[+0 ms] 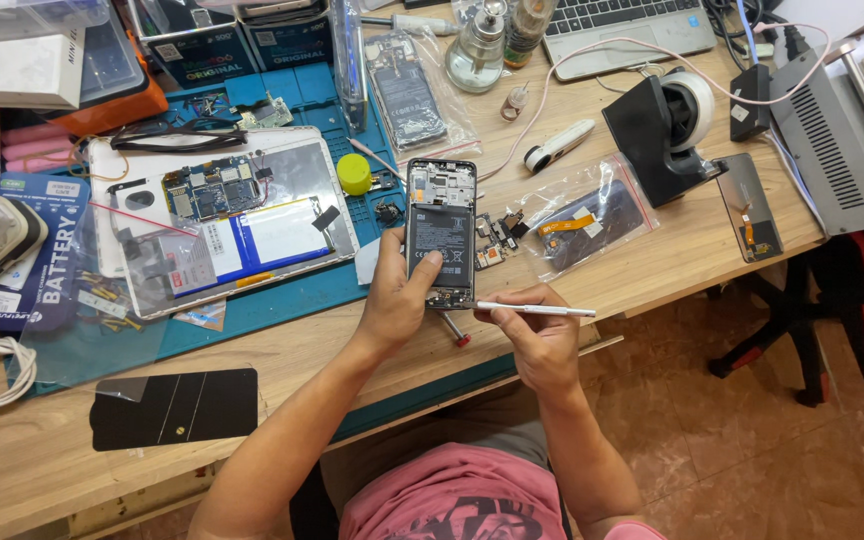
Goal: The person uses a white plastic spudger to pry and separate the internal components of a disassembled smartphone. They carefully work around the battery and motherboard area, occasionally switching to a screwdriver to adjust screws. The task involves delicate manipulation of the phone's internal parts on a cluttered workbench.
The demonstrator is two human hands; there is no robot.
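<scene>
An opened smartphone [441,215] with its back cover off shows a black battery and circuit boards; it rests upright at the blue mat's right edge. My left hand [398,290] grips its lower part, thumb on the battery. My right hand [537,330] holds a thin white tweezer-like tool [537,310], its tip pointing left at the phone's bottom edge. A small red-tipped screwdriver [455,330] lies just below the phone.
An opened tablet [222,220] with a blue-white battery lies on the blue mat [252,310]. A yellow-green cap [354,174], bagged parts [582,215], a tape dispenser [667,120], a black screen panel [174,408], a laptop [627,25] and a grey machine [837,140] crowd the wooden desk.
</scene>
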